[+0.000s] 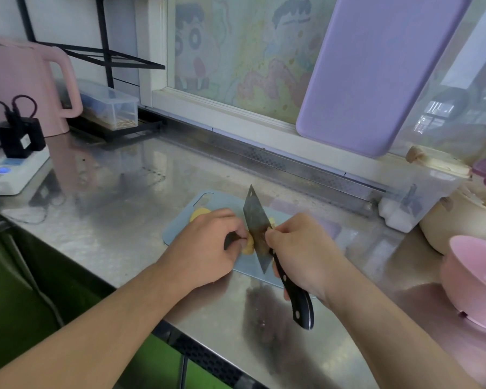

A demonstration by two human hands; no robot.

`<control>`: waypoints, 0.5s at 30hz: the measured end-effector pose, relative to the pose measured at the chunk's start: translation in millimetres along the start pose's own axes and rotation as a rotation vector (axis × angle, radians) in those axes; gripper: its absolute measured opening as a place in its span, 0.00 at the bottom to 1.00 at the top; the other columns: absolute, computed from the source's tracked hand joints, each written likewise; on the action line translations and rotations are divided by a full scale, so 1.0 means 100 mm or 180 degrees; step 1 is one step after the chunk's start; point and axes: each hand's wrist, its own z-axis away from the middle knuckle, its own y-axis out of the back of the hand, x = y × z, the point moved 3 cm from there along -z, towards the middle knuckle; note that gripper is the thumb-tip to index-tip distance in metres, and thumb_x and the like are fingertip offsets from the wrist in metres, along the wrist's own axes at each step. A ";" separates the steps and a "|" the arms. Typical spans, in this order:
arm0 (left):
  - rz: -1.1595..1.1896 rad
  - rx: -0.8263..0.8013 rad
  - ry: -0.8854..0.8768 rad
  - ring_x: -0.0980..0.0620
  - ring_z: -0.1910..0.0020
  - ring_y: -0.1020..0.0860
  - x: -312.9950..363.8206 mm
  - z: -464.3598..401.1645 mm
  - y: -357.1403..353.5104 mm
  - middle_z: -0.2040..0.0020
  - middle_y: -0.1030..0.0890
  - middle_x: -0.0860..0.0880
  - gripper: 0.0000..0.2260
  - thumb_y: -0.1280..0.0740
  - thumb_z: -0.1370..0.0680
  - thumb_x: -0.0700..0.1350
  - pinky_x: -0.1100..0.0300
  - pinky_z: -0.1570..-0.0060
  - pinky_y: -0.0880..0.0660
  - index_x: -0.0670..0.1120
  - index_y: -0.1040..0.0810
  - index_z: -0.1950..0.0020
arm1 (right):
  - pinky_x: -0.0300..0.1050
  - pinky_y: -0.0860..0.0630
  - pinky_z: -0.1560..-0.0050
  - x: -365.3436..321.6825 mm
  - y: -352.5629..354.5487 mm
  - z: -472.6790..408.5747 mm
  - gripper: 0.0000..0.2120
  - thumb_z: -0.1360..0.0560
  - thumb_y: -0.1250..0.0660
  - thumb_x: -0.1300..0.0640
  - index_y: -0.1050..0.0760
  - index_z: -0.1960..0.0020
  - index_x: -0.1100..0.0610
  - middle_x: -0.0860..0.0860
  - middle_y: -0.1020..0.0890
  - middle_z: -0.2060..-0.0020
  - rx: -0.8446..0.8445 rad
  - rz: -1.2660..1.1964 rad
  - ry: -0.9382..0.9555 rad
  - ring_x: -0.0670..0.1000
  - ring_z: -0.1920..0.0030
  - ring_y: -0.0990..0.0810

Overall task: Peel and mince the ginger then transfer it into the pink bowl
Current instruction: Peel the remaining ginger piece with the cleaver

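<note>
Right hand (300,248) grips my black-handled steel cleaver (257,228) over the pale blue plastic cutting board (180,220) on the stainless tabletop (124,192); left hand (205,248) pinches the yellow peeled ginger (248,246) beside the blade, round pink bowl (472,279) well right.

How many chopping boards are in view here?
2. A small blue board lies flat on the steel counter under both hands, with the ginger on it. A large purple board leans upright against the window behind. None seem hidden.

Glossy stainless steel counter (129,192), matt blue plastic cutting board (227,203), dull metal cleaver blade (254,220), smooth pink bowl (472,279)
</note>
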 end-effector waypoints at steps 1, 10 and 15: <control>-0.0001 0.0004 0.0007 0.59 0.51 0.22 0.00 0.00 0.00 0.53 0.21 0.61 0.04 0.28 0.22 0.46 0.56 0.50 0.22 0.56 0.16 0.53 | 0.49 0.28 0.71 0.03 -0.01 0.02 0.13 0.19 0.40 0.60 0.27 0.61 0.62 0.60 0.28 0.71 0.0007 -0.0008 0.0006 0.50 0.82 0.30; -0.0005 -0.0028 -0.0010 0.60 0.51 0.22 0.02 0.01 0.00 0.52 0.21 0.61 0.04 0.28 0.21 0.47 0.56 0.50 0.22 0.56 0.17 0.52 | 0.43 0.28 0.75 0.08 -0.01 0.00 0.13 0.19 0.40 0.59 0.27 0.61 0.61 0.60 0.25 0.72 -0.0234 -0.0371 -0.0289 0.55 0.79 0.29; -0.0008 -0.0021 0.0018 0.60 0.51 0.22 0.02 0.02 0.01 0.52 0.22 0.62 0.04 0.29 0.21 0.47 0.55 0.51 0.22 0.57 0.18 0.53 | 0.38 0.33 0.78 0.08 -0.03 -0.01 0.09 0.20 0.43 0.59 0.29 0.56 0.60 0.57 0.31 0.73 -0.0543 -0.0809 -0.0619 0.53 0.80 0.33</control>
